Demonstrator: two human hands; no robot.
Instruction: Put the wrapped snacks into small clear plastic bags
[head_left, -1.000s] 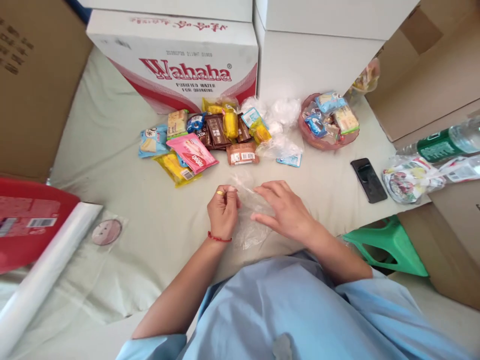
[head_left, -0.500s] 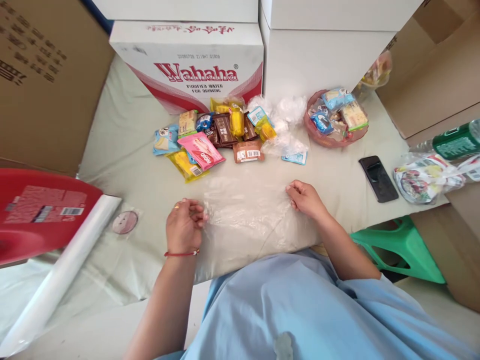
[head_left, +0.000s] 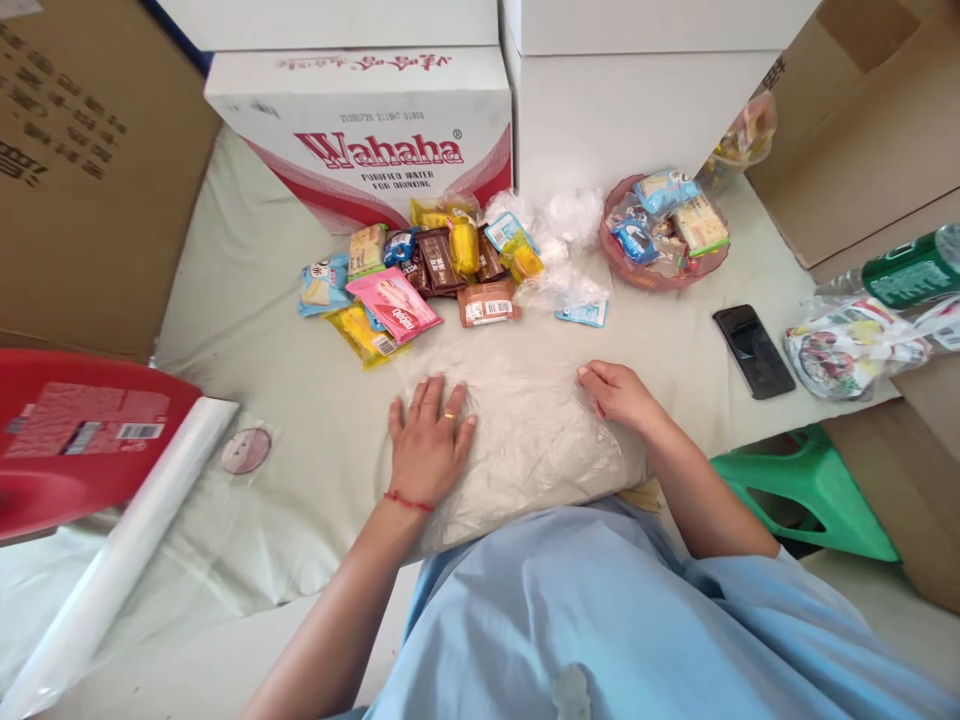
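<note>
A clear plastic bag [head_left: 525, 440] lies spread on the cloth-covered table in front of me. My left hand [head_left: 429, 432] rests palm down on its left part, fingers stretched and spread. At the bag's right edge, my right hand [head_left: 615, 392] pinches the plastic between thumb and fingers. Just beyond the bag is a pile of wrapped snacks, among them a pink wafer packet [head_left: 395, 303], a brown packet [head_left: 488, 302] and a yellow packet [head_left: 364, 334]. Crumpled clear plastic [head_left: 566, 245] lies at the pile's right.
A pink glass bowl [head_left: 660, 274] of snacks stands back right, with a black phone [head_left: 753, 350] nearer me. The Wahaha carton [head_left: 375, 140] bounds the back. To the left are a plastic roll [head_left: 120, 550] and a red container [head_left: 90, 430]. A green stool [head_left: 810, 500] is low right.
My left hand has moved right and turned from half-curled at the bag's left edge to flat on the bag. My right hand keeps its pinch. The view has shifted slightly.
</note>
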